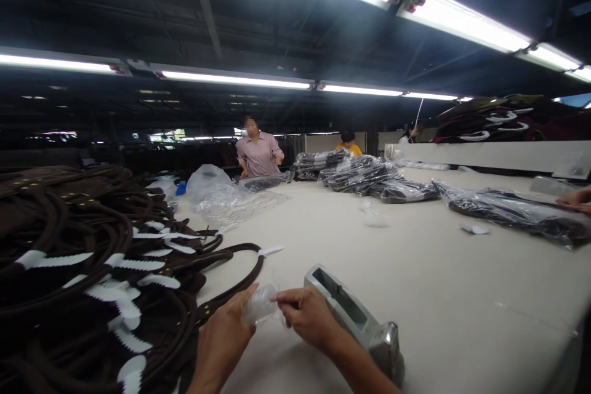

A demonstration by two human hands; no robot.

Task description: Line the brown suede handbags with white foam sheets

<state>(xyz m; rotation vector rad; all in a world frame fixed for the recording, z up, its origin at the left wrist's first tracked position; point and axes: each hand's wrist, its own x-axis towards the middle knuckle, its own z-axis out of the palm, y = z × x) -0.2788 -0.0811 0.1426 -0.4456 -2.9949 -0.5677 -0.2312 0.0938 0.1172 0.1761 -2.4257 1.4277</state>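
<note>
My left hand (225, 340) is wrapped round a roll of clear tape (259, 304), held just above the table. My right hand (310, 316) pinches at the roll's right side, and its fingertips seem to have the tape's loose edge, though the thin film is hard to make out. Beneath and beside my right forearm, a grey tape dispenser (344, 301) stands on the table with a hollow slot showing. Left of my hands lies a big pile of dark brown bags (92, 209) with looped handles, several wrapped with white toothed strips (141, 265).
On the pale table (415, 295), plastic-wrapped dark packages (360, 173) lie at the back, and another (512, 212) at right near another person's hand (577, 199). Clear plastic bags (212, 191) are heaped back left. A person in a pink shirt (259, 154) stands across.
</note>
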